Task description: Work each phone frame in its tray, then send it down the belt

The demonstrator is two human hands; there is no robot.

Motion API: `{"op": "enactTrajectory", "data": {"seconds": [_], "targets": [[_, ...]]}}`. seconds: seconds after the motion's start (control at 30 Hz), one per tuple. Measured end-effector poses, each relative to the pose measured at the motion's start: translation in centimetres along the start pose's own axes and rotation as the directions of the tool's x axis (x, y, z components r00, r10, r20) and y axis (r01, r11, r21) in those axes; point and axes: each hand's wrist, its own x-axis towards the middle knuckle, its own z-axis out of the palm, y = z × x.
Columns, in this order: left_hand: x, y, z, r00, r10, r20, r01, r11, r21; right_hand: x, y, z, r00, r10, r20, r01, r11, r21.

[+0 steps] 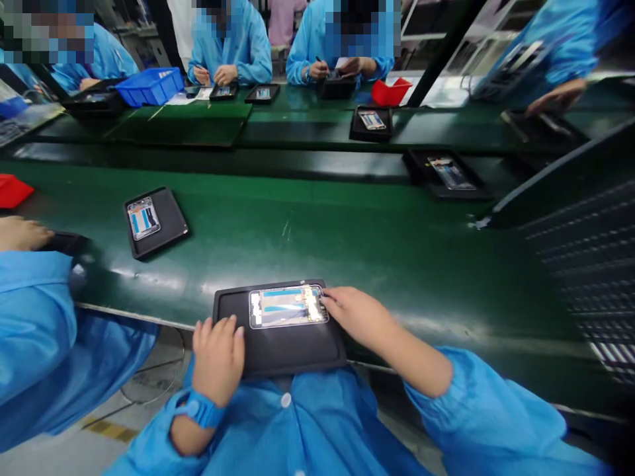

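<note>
Black is the tray [292, 350] on my screen, set at the near edge of the green bench [307, 218], close to the blue coat [297, 416]. In it lies the phone [288, 307], opened, so that blue strips and bright parts show. It is near the far rim, to the right of the middle, with its long side running across. Any writing on it is too small, and partly in glare, for me to read. On the far rim I notice also one tiny pale mark [303, 282], equally unreadable.

My left hand [218, 360] is at the left side of the tray, its back upward, the fingers slightly bent, close together and pointing away from the body. I cannot tell whether they grip the tray or only rest there. Around this wrist is a blue band [201, 408].

My right hand [360, 317] comes from the right with the forearm slanting inward, and the sleeve [486, 410] ends partway along it. Its thumb and forefinger are nearly together at the right end of the phone; whether they pinch it or only touch it, I cannot tell.

Farther left on the bench, a second tray [173, 225] holds another phone [143, 218].
</note>
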Motion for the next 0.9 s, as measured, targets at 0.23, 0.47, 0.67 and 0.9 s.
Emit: {"op": "enactTrajectory", "data": {"seconds": [0.23, 0.47, 0.67, 0.9], "targets": [[2.5, 6.1, 1.2, 0.97, 0.231, 0.077, -0.219, 0.966, -0.135, 1.0, -2.6, 1.4, 0.998, -0.046, 0.052, 0.057, 0.971, -0.234], [2.7, 7.6, 1.9, 0.958, 0.277, 0.079, -0.265, 0.954, -0.141, 0.9, -1.2, 1.1, 0.988, -0.108, 0.11, 0.126, 0.976, -0.175], [3.1, 8.3, 2.6, 0.924, 0.379, -0.055, -0.379, 0.884, -0.273, -0.4, -2.2, 0.0, 0.989, -0.117, 0.093, 0.101, 0.982, 0.161], [3.0, 7.9, 3.2, 0.878, 0.434, -0.202, -0.478, 0.814, -0.329, -1.5, -2.2, 2.3, 0.816, 0.311, 0.488, -0.578, 0.406, 0.708]]}}
